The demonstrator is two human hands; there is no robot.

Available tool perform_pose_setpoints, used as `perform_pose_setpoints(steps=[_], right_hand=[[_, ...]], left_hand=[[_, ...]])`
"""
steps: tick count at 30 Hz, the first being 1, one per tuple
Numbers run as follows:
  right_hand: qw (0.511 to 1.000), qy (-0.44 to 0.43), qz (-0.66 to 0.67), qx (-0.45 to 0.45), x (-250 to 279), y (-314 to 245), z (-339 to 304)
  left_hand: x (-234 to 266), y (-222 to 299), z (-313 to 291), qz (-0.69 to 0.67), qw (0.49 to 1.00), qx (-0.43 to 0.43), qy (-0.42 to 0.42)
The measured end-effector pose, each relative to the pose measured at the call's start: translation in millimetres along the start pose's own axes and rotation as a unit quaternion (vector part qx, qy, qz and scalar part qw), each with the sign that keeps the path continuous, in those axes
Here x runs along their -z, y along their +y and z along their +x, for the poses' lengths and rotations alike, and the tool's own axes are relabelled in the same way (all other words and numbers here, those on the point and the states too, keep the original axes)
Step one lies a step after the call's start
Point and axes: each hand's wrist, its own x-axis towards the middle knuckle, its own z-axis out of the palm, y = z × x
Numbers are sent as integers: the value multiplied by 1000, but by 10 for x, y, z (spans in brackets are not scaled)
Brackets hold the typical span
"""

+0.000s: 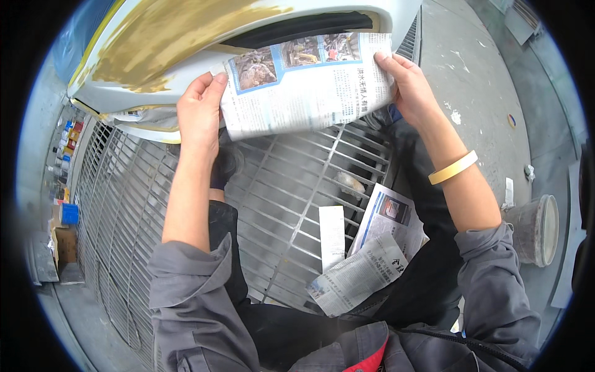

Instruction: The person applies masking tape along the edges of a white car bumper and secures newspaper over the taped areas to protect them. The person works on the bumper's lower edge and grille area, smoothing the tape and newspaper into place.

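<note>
Both hands, left (199, 111) and right (406, 84), grip the newspaper sheet's (304, 87) side edges against the car panel (186, 37).

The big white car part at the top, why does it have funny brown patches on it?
The curved white car body panel carries uneven yellow-brown smears, like filler or primer over worn paint. Both hands, left and right, press a printed newspaper sheet against it. More folded newspapers lie scattered on the grey metal floor grate.

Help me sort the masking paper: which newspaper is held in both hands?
The newspaper sheet spread against the white car panel, pinched by left hand and right hand; the folded newspapers lie on the grating.
</note>
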Motion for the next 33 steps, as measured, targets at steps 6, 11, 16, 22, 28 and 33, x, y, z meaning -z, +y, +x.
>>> perform_pose_setpoints(steps=[6, 11, 16, 22, 28, 33], right_hand=[[998, 44, 24, -47, -27, 108, -182], [997, 37, 6, -69, 57, 280, -377], [995, 23, -5, -96, 63, 236, -581], [967, -95, -179, -154, 409, 242, -688], [964, -91, -110, -223, 447, 334, -695], [957, -71, -68, -275, 414, 400, -724]], left_hand=[[-136, -99, -422, -34, 998, 11, -52], [-67, -241, -910, -47, 990, 2, -134], [124, -393, -1052, 78, 987, 31, -140], [276, -484, -1079, 99, 987, 35, -118], [256, -525, -1097, 119, 987, -11, -108], [285, -584, -1074, 70, 993, 2, -95]])
